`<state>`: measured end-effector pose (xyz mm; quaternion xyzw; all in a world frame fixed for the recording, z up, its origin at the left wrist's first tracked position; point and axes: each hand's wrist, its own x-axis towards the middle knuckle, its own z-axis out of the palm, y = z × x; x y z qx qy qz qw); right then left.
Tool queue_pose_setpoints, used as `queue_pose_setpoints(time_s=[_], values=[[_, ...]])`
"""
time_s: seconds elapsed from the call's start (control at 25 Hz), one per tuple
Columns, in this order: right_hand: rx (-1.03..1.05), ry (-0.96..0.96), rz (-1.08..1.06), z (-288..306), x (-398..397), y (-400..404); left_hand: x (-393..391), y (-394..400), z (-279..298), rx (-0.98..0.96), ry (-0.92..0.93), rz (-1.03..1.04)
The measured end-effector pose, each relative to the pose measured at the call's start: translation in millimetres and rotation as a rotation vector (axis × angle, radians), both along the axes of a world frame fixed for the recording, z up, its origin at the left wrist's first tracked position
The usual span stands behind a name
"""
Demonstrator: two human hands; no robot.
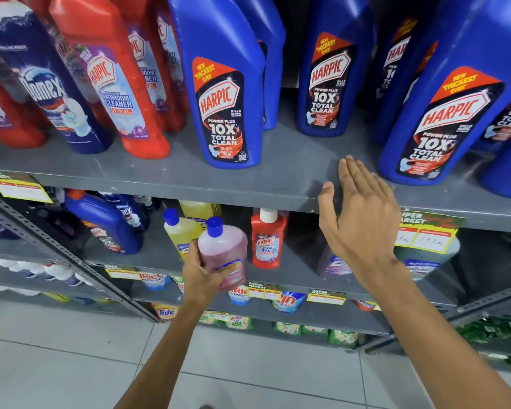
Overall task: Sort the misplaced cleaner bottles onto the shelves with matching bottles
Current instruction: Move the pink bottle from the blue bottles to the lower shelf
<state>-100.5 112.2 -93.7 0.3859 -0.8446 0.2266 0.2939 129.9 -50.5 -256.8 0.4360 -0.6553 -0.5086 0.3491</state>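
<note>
1. A person faces grey metal store shelves, seen from a camera on the head that looks down along both bare arms.

2. The left hand (202, 271) has its grip closed around the lower body of a pink bottle (223, 255) with a blue cap. The bottle stands nearly upright, cap up and leaning slightly away from the viewer, its long axis close to vertical.

3. The pink bottle is held in the air in front of the middle shelf (148, 258), not resting on it. Just behind it, to the left, stands a yellow bottle (179, 231) with the same blue cap and shape.

4. A small red bottle (267, 239) with a white cap stands on the same shelf, just to the right of the pink one.

5. The right hand (357, 214) is open and empty, fingers straight and together, palm down at the front edge of the upper shelf (278, 184). I cannot tell if it touches the edge.

6. That upper shelf carries large blue bottles (223, 93), with red bottles (112, 75) further left.

7. Judgement: the left hand is the nearer to the middle shelf, and the look-alike yellow bottle lies just behind and left of its grip, so a short forward push with the bottle kept upright seems to be what the placing calls for.
</note>
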Motion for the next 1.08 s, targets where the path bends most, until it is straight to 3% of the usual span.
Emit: queue_pose_setpoints(time_s=[0.48,1.08], values=[[-0.074,0.046,0.007,-3,-4,-4,-38,-22,-29,0.179,0.074,0.090],[-0.094,0.040,0.027,-4,-5,-3,-44,-28,-26,0.189,0.085,0.021]])
